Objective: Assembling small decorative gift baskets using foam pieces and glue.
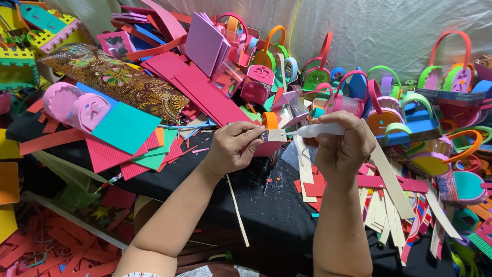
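Head view shows the left hand (233, 146) pinching a small cream paper piece (277, 135) between its closed fingers. The right hand (348, 143) is wrapped tight around a white glue tube (320, 130), its tip touching the paper piece. Below the paper piece lies a black cloth (256, 205). Right of it sit cream strips (389, 179) and little foam baskets (410, 118). Left of it lies a teal sheet (125, 127).
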